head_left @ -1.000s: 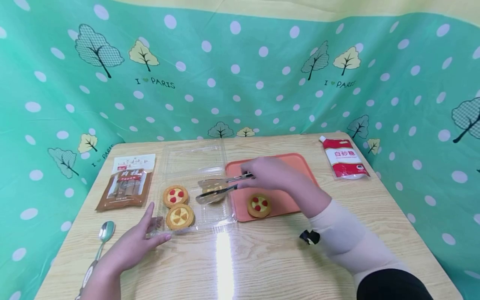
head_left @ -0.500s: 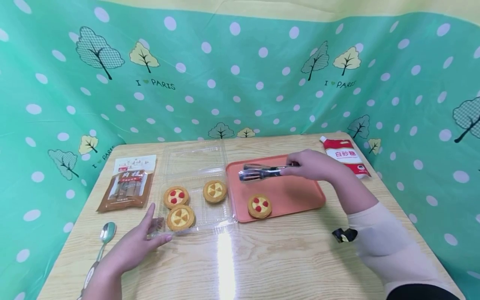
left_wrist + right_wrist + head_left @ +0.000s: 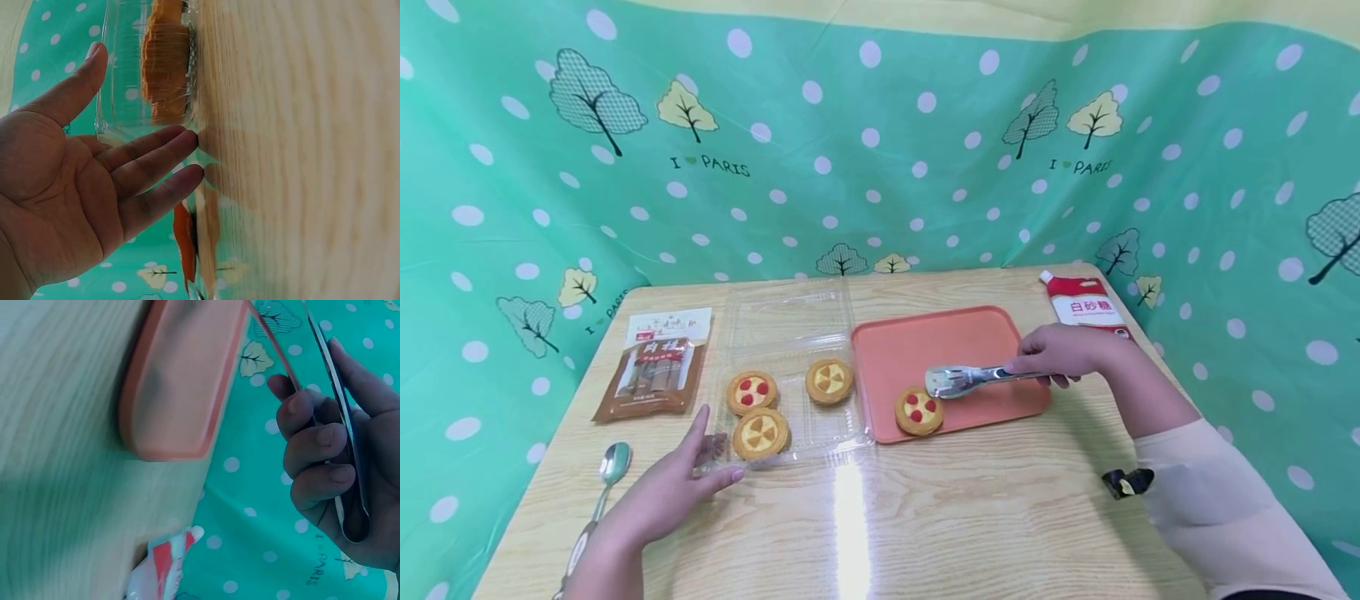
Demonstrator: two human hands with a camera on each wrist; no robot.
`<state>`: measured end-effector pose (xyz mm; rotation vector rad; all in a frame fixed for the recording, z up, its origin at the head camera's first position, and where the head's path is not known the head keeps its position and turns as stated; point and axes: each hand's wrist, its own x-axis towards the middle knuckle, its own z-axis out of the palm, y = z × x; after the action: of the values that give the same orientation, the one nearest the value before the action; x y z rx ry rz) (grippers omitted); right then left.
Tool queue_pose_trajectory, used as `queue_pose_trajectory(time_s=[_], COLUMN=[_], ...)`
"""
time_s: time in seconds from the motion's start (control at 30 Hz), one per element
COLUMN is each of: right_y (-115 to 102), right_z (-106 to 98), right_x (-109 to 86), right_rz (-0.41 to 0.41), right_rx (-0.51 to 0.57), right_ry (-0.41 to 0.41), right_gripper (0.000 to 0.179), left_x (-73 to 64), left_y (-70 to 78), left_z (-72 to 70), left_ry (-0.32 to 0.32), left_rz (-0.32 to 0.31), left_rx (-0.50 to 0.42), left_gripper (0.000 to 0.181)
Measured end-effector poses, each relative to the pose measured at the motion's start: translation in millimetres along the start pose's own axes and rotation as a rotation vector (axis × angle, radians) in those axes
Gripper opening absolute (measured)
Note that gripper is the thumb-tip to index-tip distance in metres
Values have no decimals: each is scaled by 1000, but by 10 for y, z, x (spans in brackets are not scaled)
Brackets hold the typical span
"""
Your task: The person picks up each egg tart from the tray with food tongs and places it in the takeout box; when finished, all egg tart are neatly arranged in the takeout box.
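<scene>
My right hand (image 3: 1060,350) grips metal food tongs (image 3: 962,381) above the pink tray (image 3: 891,342). In the right wrist view the fingers curl around the tongs (image 3: 337,394), whose arms stand apart. The tongs' tip lies beside a tart with red pieces (image 3: 919,412); I cannot tell if they touch. My left hand (image 3: 673,492), fingers extended and thumb apart, is at the front left corner of a clear plastic box (image 3: 820,437). Inside that box are one red-topped tart (image 3: 752,393) and two tarts with yellow wedges, one front left (image 3: 761,434), one right (image 3: 830,382).
The box's clear lid (image 3: 786,317) lies folded back. A brown packet (image 3: 655,367) is at the left, with a spoon (image 3: 613,467) in front of it, partly behind my left forearm. A red and white sugar pouch (image 3: 1086,304) lies back right, partly covered by my right hand.
The tongs have let go of the yellow-wedge tart at the box's right side. My right hand has moved them rightward over the tray, then toward the tray's tart. The left hand stays put.
</scene>
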<state>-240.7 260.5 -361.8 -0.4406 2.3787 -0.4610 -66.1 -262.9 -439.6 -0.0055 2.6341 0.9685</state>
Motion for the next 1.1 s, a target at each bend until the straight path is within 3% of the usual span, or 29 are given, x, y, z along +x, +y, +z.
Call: queue_pose_trajectory(time_s=[0.2,0.47,0.83,1.1], right_y=[72,61,30,45], right_z=[70,172,220,188], right_x=[30,149,191,178], right_rz=[-11,-56,-68,-65], right_rx=[57,74,35,69], right_ry=[-80,-116,-67,-6], right_gripper=[38,45,42,41], left_x=[7,-1,8,3], left_y=[-11,-2,-8,-12], left_z=[-1,-6,-4,-3], left_ry=[0,-2,-4,-2], left_rz=[-6,-18,-16,-19], left_rx=[-5,1,1,-5], left_gripper=[114,114,114,114])
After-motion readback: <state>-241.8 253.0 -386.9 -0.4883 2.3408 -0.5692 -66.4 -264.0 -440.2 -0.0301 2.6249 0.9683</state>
